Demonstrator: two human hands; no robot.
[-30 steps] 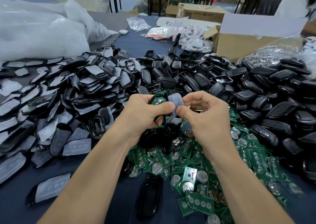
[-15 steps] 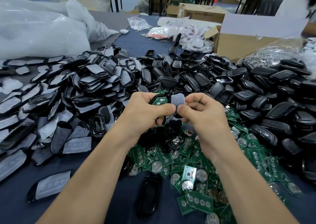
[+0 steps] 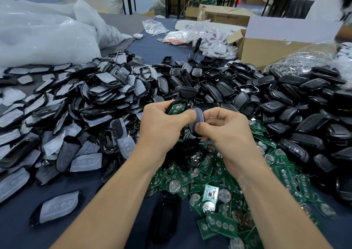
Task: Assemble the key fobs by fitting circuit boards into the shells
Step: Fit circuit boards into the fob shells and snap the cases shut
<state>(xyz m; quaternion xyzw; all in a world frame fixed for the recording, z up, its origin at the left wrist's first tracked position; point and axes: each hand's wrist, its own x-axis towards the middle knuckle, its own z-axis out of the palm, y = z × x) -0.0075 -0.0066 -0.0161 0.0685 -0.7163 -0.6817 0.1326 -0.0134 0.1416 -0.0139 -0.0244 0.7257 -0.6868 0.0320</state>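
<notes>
Front edge of the table [image 3: 17, 233]: one black shell [image 3: 165, 218] lies loose between my forearms, untouched. Just right of it is the heap of green circuit boards [image 3: 219, 182], many with coin cells showing. Grey button pads [image 3: 86, 162] are scattered to the left.

Both hands meet above the heap.
- Left hand [image 3: 163, 123]: fingers are curled round a shell half [image 3: 176, 109] with a green board already seated in it. The thumb lies across toward the right.
- Right hand [image 3: 226, 132]: thumb and curled fingers pinch a grey rubber pad [image 3: 199, 115]. A dark piece sits under that thumb; I cannot tell whether it is a second shell half.

Change over the last second: the pad stood face-on to the camera, held up between the hands. It now sits lower and turned nearly edge-on, against the left thumb, and the right hand has closed in on the left. I read this as the pad being brought to the boarded shell. Judgement: the board is fitted for this fob, with the pad and closing still to do.

Beyond the hands, a large pile of black shells [image 3: 285, 100] runs to the right, with stacked padded halves [image 3: 106, 89] on the left. Further back are an open cardboard box [image 3: 266, 47], clear plastic bags [image 3: 47, 39] and small bags of white fobs [image 3: 215, 45].
</notes>
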